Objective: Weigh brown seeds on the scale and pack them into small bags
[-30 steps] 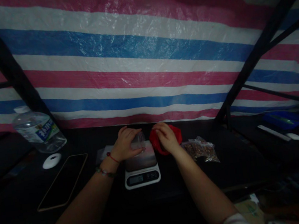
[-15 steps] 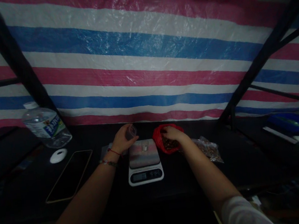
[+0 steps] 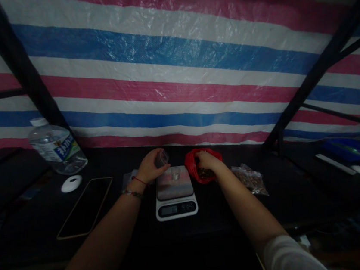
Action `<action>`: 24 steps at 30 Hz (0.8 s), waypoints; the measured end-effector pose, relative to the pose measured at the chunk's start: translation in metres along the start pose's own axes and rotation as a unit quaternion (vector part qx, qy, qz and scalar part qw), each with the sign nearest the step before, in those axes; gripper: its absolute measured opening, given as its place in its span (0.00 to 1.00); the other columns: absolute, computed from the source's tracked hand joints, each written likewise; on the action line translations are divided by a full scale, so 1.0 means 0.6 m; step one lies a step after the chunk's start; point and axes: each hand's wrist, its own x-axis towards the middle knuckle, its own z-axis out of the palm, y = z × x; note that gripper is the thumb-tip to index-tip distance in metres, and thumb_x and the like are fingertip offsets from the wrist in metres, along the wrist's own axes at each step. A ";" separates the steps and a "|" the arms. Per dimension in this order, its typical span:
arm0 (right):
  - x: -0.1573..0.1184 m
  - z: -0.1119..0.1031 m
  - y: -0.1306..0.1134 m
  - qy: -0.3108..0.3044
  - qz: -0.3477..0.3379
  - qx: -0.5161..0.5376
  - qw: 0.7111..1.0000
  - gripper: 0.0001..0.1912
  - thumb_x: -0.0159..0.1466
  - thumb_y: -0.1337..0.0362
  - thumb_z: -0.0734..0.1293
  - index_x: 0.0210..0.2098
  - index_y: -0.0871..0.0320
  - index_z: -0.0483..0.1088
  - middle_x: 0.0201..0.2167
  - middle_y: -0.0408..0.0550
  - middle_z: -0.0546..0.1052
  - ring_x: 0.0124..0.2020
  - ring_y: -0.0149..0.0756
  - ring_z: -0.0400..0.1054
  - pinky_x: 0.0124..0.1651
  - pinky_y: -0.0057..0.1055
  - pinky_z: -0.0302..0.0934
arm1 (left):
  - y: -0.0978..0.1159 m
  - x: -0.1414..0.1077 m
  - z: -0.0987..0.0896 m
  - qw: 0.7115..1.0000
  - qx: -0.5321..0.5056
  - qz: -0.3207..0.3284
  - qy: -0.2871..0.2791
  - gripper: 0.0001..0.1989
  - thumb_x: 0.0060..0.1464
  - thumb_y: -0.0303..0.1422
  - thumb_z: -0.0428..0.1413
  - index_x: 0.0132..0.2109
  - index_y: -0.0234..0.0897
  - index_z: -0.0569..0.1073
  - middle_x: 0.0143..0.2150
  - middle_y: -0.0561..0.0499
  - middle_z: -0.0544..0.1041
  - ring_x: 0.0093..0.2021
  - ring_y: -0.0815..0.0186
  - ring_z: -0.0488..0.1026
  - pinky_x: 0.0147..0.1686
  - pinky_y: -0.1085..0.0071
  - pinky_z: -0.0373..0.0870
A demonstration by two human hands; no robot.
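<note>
My left hand (image 3: 152,166) is closed around a small clear plastic cup (image 3: 163,157), tilted beside the kitchen scale's far left corner. On the metal plate of the white kitchen scale (image 3: 175,192) stands another small clear cup (image 3: 176,174); the display digits are too dim to read. To the right, my right hand (image 3: 206,161) reaches into an open red plastic bag (image 3: 191,164) of small brown pieces. Its fingers are curled, with the tips hidden in the bag, so what they hold cannot be made out.
Right of the red bag lies a clear zip bag (image 3: 252,181) of brown pieces. A phone (image 3: 86,208), a white mouse (image 3: 71,183) and a large plastic bottle (image 3: 58,149) are at left. Far right are a blue tray (image 3: 347,149) and a white strip (image 3: 334,164). Striped sheeting (image 3: 173,75) hangs behind.
My right hand's fingers have drawn together at the bag's left side. My left hand still holds the cup, which is turned slightly. The whole view has shifted a little.
</note>
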 end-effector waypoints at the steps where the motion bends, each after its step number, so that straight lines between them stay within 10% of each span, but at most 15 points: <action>1: -0.001 -0.001 0.000 0.004 -0.003 0.003 1.000 0.19 0.52 0.75 0.66 0.44 0.61 0.75 0.44 0.55 0.78 0.45 0.41 0.72 0.46 0.27 0.61 | 0.000 0.000 0.000 1.000 -0.001 0.001 -0.001 0.32 0.44 0.44 0.60 0.54 0.34 0.67 0.52 0.40 0.73 0.51 0.51 0.71 0.52 0.53 0.68; 9: -0.029 -0.012 0.033 0.000 -0.058 0.095 0.994 0.16 0.55 0.71 0.67 0.42 0.58 0.76 0.41 0.47 0.79 0.43 0.37 0.72 0.47 0.27 0.62 | -0.006 -0.001 0.004 1.000 -0.003 -0.005 -0.003 0.33 0.44 0.45 0.60 0.54 0.33 0.67 0.52 0.39 0.73 0.52 0.51 0.71 0.52 0.51 0.67; 16: -0.052 0.001 0.041 -0.040 -0.055 0.043 0.997 0.37 0.46 0.56 0.76 0.55 0.54 0.70 0.55 0.53 0.71 0.55 0.47 0.65 0.55 0.33 0.58 | -0.005 -0.002 0.007 1.000 -0.014 -0.009 -0.006 0.32 0.43 0.44 0.61 0.54 0.34 0.67 0.53 0.40 0.73 0.52 0.52 0.71 0.53 0.53 0.67; 24: -0.048 0.003 0.007 0.007 -0.073 -0.028 0.997 0.17 0.53 0.70 0.68 0.43 0.60 0.75 0.45 0.55 0.76 0.48 0.44 0.69 0.50 0.31 0.59 | -0.010 -0.001 0.007 1.000 -0.005 -0.003 -0.006 0.32 0.44 0.44 0.61 0.54 0.32 0.67 0.52 0.38 0.73 0.52 0.51 0.71 0.53 0.51 0.67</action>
